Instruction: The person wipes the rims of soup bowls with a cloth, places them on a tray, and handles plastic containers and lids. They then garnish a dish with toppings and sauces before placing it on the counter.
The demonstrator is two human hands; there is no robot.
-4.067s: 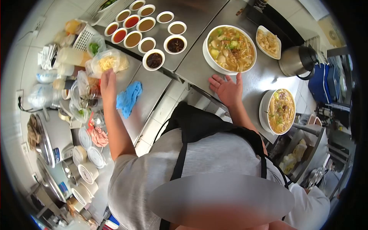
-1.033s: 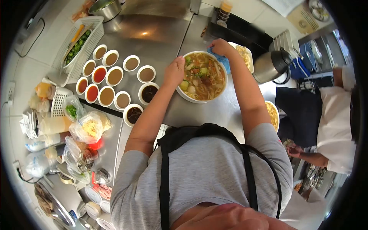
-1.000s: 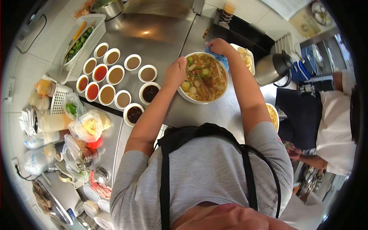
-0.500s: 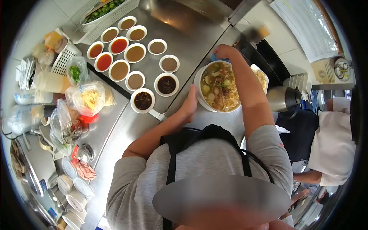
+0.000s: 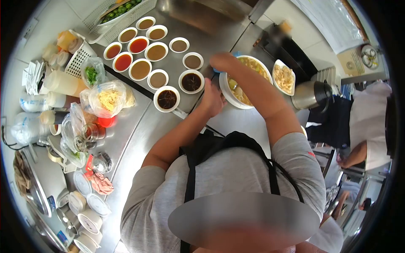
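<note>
A large white bowl (image 5: pixel 223 86) of soup with noodles and greens stands in front of me, partly hidden by my right forearm. My right hand (image 5: pixel 223 62) is closed around a blue cloth (image 5: pixel 237 54) at the bowl's far left rim. Beside the bowl's left side is my left hand (image 5: pixel 213 101), thumb raised and fingers loosely apart, with nothing visible in it. Close to that hand sit two small white bowls of dark sauce, one nearer (image 5: pixel 166 99) and one farther (image 5: pixel 191 82).
Several small bowls of brown and red sauce (image 5: pixel 140 69) stand on the steel counter. At right are a white dish of food (image 5: pixel 284 78) and a steel jug (image 5: pixel 310 95). Bagged ingredients (image 5: pixel 109 99) and jars line the left. A co-worker (image 5: pixel 365 114) stands at right.
My right hand has swung left along the bowl's far rim with the blue cloth. My left hand has come off the bowl's side, its fingers curling slightly. The co-worker has shifted.
</note>
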